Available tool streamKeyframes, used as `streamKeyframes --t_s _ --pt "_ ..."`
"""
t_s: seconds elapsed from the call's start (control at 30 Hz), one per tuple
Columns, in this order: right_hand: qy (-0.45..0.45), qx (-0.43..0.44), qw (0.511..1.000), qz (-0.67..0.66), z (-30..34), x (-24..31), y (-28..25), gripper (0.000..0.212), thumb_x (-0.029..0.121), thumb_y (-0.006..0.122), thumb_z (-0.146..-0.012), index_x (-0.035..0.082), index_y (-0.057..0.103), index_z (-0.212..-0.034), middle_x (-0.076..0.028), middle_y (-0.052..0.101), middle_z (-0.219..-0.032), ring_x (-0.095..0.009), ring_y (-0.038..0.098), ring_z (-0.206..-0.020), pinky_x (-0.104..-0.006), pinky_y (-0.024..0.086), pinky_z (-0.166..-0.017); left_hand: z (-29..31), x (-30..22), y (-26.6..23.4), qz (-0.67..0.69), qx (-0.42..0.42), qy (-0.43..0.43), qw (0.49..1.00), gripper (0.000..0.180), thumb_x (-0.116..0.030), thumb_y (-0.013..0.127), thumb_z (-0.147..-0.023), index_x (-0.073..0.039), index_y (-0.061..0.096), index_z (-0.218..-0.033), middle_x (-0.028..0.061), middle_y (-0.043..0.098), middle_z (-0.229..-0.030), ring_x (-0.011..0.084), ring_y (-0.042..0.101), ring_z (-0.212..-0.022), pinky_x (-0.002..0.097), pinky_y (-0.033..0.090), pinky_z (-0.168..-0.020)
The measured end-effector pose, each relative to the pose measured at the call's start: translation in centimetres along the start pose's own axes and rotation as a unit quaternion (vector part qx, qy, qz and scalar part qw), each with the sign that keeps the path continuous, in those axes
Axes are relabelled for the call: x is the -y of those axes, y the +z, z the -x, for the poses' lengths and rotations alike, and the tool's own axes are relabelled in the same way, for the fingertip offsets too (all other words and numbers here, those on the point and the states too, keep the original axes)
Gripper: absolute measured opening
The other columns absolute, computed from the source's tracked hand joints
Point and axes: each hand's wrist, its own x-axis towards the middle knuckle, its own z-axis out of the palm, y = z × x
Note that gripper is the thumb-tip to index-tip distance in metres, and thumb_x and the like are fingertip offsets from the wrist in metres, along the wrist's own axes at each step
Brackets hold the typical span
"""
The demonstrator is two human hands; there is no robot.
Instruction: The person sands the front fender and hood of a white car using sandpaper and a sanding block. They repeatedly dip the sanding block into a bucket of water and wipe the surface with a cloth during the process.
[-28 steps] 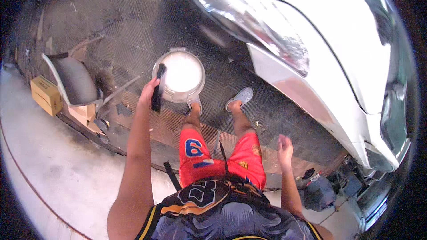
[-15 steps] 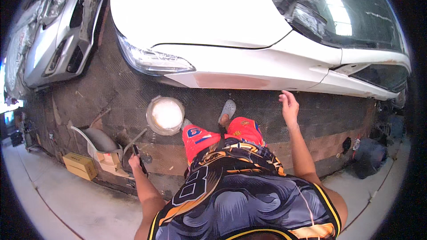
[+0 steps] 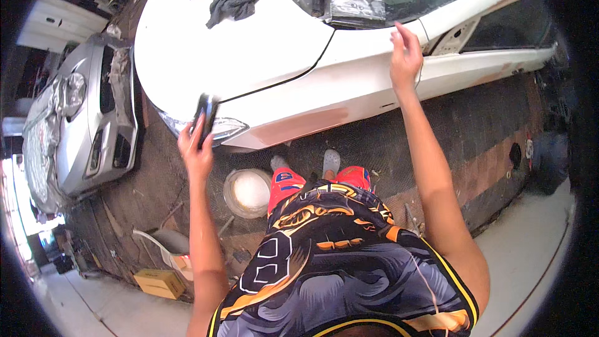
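My left hand (image 3: 197, 150) is closed around a black, narrow, hand-sized block (image 3: 207, 115), blurred by motion, so I cannot tell its exact kind. It is held up in front of the headlight (image 3: 228, 127) of a white car (image 3: 281, 112). Over the car's side near the windshield base, my right hand (image 3: 407, 59) is raised with its fingers loosely apart and nothing in them. Between the hands, the front fender carries a dull pinkish-brown patch (image 3: 302, 125). A dark crumpled cloth (image 3: 234, 4) lies on the hood.
A round tub (image 3: 228, 195) with white contents stands on the floor by my feet. A silver car front (image 3: 84, 112) is at the left. A curved panel piece (image 3: 163, 244) and a yellow-brown box (image 3: 160, 283) lie at the lower left. A clear-wrapped packet (image 3: 357, 7) rests at the windshield base.
My left hand has risen from low beside me to the headlight, still holding the black block. My right hand has moved up over the car's side. The view has shifted, showing more of the hood.
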Motion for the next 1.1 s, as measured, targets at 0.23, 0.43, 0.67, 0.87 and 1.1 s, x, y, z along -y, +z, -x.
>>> streamKeyframes --t_s 0.23,0.43,0.67,0.87,1.1 --pt "-0.082 0.024 0.944 0.32 -4.2 -3.1 5.3 0.018 0.021 0.061 -0.096 0.01 0.07 -0.107 -0.009 0.072 -0.102 -0.029 0.068 -0.093 -0.0416 0.053 -0.082 -16.9 -9.7 10.3 0.029 0.107 0.228 0.967 0.068 -0.009 0.073 -0.081 -0.036 0.06 -0.142 0.0163 0.053 -0.135 0.0357 0.05 -0.118 0.0495 0.042 -0.097" --pt "-0.124 0.021 0.911 0.392 -3.5 -3.3 5.4 0.014 0.021 0.061 -0.094 0.011 0.07 -0.099 -0.006 0.072 -0.098 -0.027 0.068 -0.092 -0.0411 0.051 -0.083 -17.2 -8.3 13.0 0.069 0.09 0.27 0.956 0.069 -0.014 0.075 -0.08 -0.033 0.057 -0.144 0.017 0.049 -0.137 0.039 0.048 -0.121 0.0531 0.039 -0.099" --pt "-0.144 0.002 0.906 0.397 -3.6 -3.6 5.7 0.015 0.023 0.06 -0.093 0.01 0.069 -0.093 -0.007 0.071 -0.092 -0.029 0.067 -0.089 -0.0424 0.051 -0.081 -18.9 -10.0 14.6 0.065 0.069 0.286 0.954 0.065 -0.041 0.077 -0.086 -0.027 0.055 -0.146 0.0202 0.052 -0.134 0.0382 0.05 -0.119 0.052 0.041 -0.097" --pt "-0.152 0.005 0.901 0.406 -3.7 -3.0 5.9 0.012 0.02 0.062 -0.093 0.011 0.07 -0.095 -0.005 0.071 -0.092 -0.027 0.068 -0.087 -0.04 0.051 -0.079 -19.4 -11.0 15.3 0.042 0.054 0.318 0.946 0.058 -0.034 0.076 -0.088 -0.03 0.059 -0.144 0.0206 0.057 -0.126 0.0369 0.053 -0.113 0.0503 0.043 -0.093" --pt "-0.138 0.015 0.9 0.412 -3.5 -3.0 5.7 0.012 0.019 0.062 -0.093 0.011 0.07 -0.094 -0.005 0.071 -0.091 -0.028 0.068 -0.086 -0.0406 0.051 -0.079 -18.0 -8.5 14.6 0.085 0.068 0.364 0.925 0.059 -0.025 0.082 -0.082 -0.03 0.063 -0.139 0.0171 0.058 -0.121 0.0352 0.055 -0.108 0.0484 0.042 -0.091"
